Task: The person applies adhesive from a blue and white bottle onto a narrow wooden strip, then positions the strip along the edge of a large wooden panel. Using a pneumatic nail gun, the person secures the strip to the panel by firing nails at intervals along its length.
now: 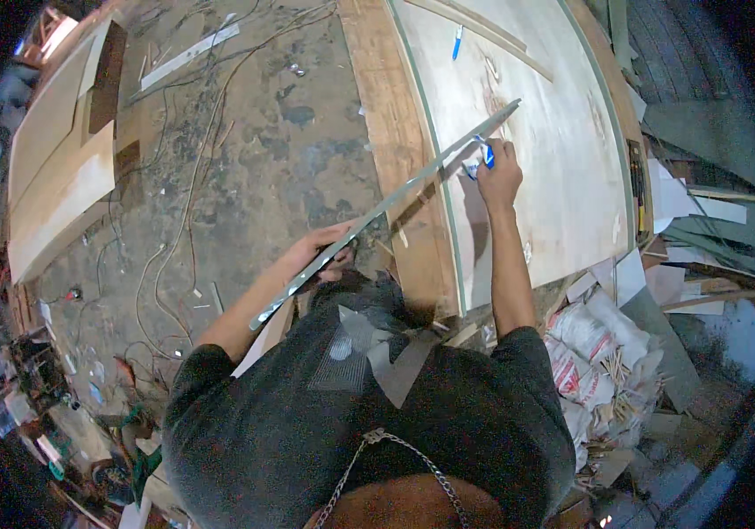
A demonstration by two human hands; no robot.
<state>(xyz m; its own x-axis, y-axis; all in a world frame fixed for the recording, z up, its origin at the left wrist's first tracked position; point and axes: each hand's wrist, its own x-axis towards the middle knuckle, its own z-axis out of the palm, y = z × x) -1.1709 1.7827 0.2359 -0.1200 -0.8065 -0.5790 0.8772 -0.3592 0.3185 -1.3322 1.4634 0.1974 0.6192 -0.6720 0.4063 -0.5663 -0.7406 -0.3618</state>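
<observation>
Left arm bent at the elbow and reaching forward, left hand (323,251) palm down with fingers curled in a closed grip, right arm stretched straight ahead, forearm bare, right hand (499,167) fisted in a tight grip, knuckles up

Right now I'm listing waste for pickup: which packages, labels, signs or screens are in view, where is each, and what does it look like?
Printed sacks: heaped on the floor at lower right, beside the plywood sheet; white, crumpled, with red and dark print, wood slivers spilling around them.
Small blue-and-white item: at the right hand on the plywood; too small to tell if it bears a label.
No signs or screens show.
</observation>
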